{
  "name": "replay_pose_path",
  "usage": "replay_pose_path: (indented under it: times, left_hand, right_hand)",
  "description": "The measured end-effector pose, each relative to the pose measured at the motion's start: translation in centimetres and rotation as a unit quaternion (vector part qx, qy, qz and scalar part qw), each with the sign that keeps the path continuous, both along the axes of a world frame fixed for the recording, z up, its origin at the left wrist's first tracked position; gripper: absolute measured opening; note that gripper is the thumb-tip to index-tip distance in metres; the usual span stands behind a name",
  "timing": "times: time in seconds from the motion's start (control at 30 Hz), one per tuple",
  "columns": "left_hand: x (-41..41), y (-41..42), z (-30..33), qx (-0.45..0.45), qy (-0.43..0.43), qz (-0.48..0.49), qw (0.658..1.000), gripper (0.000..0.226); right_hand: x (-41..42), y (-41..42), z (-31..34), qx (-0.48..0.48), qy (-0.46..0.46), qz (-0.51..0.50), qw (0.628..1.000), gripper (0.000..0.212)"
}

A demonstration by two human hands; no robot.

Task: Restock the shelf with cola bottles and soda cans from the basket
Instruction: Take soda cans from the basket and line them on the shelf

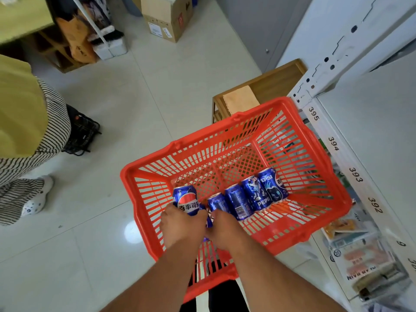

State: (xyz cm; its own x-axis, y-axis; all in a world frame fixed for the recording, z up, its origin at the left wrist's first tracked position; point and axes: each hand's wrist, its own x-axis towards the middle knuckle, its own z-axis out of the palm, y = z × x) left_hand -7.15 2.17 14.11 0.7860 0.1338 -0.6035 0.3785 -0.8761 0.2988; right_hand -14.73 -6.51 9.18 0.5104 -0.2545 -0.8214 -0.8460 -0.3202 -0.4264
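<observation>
Nearest the camera, both hands reach down into the red basket (315,235): the left hand (180,228) curls round an upright blue soda can (185,199), while the right hand (225,230) has its fingers closed over another can (209,218) that is mostly hidden beneath it. Just past the hands, four more blue cans (249,194) lie side by side on the basket floor, near its right wall. The basket sits beside a white shelf (358,176) with numbered labels on the right, and farther off a wooden stool (270,84) and a cardboard box (166,16) stand on the tiled floor (135,97).
</observation>
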Motion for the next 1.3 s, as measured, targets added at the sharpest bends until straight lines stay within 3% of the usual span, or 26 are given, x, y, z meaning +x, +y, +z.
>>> replay_pose_path:
  times: [0.1,0.27,0.37,0.5,0.7,0.83,0.9,1.0,1.2,1.3]
  left_hand:
    - [2.1,0.5,0.6,-0.04,0.018,-0.006,0.999,0.074]
    - [4.2,0.8,1.7,-0.117,0.039,0.017,0.992,0.038]
    - [4.7,0.6,2.5,-0.151,0.042,0.024,0.987,0.035]
    - [5.1,0.7,3.0,-0.166,0.04,0.018,0.985,0.04]
    - [5.5,0.2,4.7,-0.177,0.043,-0.003,0.983,0.04]
    - [5.8,-0.4,9.0,-0.206,0.043,-0.03,0.977,0.035]
    - [6.2,-0.8,12.0,-0.227,0.028,-0.054,0.972,0.032]
    - [6.8,-1.7,16.8,-0.265,0.004,-0.082,0.961,0.031]
    - [7.3,-3.8,25.0,-0.338,-0.019,-0.146,0.929,0.048]
    - [7.2,-4.5,27.9,-0.371,-0.008,-0.185,0.91,0.048]
  right_hand:
    - [0.6,2.3,-1.6,0.013,0.026,-0.005,1.0,0.031]
    - [1.3,4.8,-4.5,-0.013,0.066,0.031,0.997,0.043]
    - [2.1,6.1,-5.8,-0.041,0.071,0.008,0.997,0.058]
    - [3.0,6.7,-7.5,-0.057,0.077,-0.022,0.995,0.062]
    - [4.1,4.5,-5.5,0.011,0.074,-0.037,0.997,0.049]
    - [3.5,0.8,0.8,0.044,0.022,-0.11,0.993,0.023]
    - [2.9,-1.5,5.2,0.077,-0.019,-0.17,0.982,0.023]
    - [1.6,-4.3,12.2,0.141,-0.098,-0.269,0.948,0.009]
    - [-1.7,-7.1,22.0,0.28,-0.264,-0.427,0.818,0.042]
    - [-2.9,-6.6,26.2,0.297,-0.34,-0.465,0.761,0.039]
